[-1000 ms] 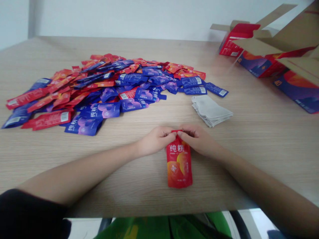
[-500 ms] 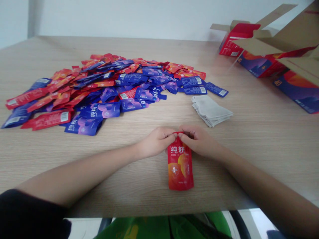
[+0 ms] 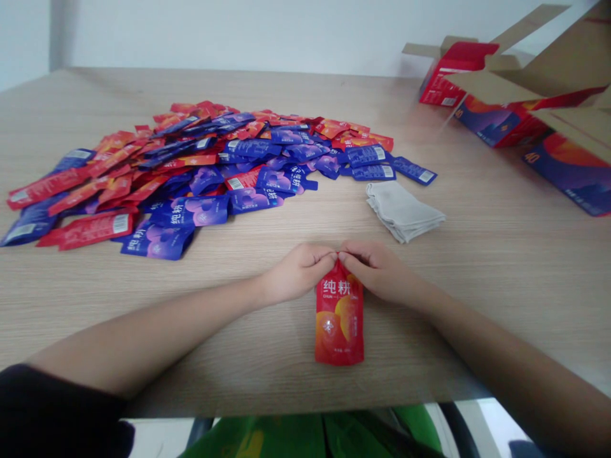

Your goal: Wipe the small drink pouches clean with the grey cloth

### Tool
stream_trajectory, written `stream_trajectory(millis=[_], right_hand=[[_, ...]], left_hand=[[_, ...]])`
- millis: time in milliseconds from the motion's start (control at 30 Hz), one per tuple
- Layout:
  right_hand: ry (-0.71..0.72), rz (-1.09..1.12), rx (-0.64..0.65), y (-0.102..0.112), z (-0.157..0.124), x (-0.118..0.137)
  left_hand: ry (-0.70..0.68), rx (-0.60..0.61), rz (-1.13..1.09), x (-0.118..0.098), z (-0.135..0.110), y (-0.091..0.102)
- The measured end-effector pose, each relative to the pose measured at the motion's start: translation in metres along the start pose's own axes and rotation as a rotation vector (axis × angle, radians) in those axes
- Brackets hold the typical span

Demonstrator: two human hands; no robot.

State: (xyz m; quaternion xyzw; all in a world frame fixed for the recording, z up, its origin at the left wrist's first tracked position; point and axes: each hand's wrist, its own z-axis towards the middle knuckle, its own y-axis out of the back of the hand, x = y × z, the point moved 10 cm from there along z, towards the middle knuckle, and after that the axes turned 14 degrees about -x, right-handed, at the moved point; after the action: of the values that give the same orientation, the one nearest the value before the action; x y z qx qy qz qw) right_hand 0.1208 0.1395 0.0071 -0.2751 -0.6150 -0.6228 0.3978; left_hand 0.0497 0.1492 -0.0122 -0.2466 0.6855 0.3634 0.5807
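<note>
Head view: my left hand (image 3: pixel 303 272) and right hand (image 3: pixel 380 270) pinch the red pouch's (image 3: pixel 339 326) top, fingers closed; its near end has swung slightly left, so only the top seems held fast.

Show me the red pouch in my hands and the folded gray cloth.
Red pouch (image 3: pixel 339 318), head view: middle of its printed front.
Gray cloth (image 3: pixel 405 210), head view: middle of its top layer.

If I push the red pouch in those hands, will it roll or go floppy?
The red pouch probably won't roll, because it looks flattish with a squared-off bottom. It may bend a little, since its wrapper looks like thin film. Its smooth-looking front might make it a bit slippery.
</note>
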Motion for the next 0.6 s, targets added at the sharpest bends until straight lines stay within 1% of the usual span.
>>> stream_trajectory(millis=[167,367,467,600], right_hand=[[-0.034,0.071,0.013,0.001,0.0,-0.0036],[-0.017,0.016,0.005,-0.0005,0.0018,-0.0006],[-0.011,-0.017,0.002,-0.0008,0.0014,0.0],[-0.03,0.02,0.023,-0.0009,0.0002,-0.0021]], left_hand=[[0.015,-0.008,-0.062,0.0013,0.0007,0.001],[0.018,0.019,-0.044,0.0014,0.0013,-0.0008],[0.016,0.003,0.008,0.0006,0.0012,-0.0001],[0.026,-0.002,0.009,0.0008,0.0008,-0.0004]])
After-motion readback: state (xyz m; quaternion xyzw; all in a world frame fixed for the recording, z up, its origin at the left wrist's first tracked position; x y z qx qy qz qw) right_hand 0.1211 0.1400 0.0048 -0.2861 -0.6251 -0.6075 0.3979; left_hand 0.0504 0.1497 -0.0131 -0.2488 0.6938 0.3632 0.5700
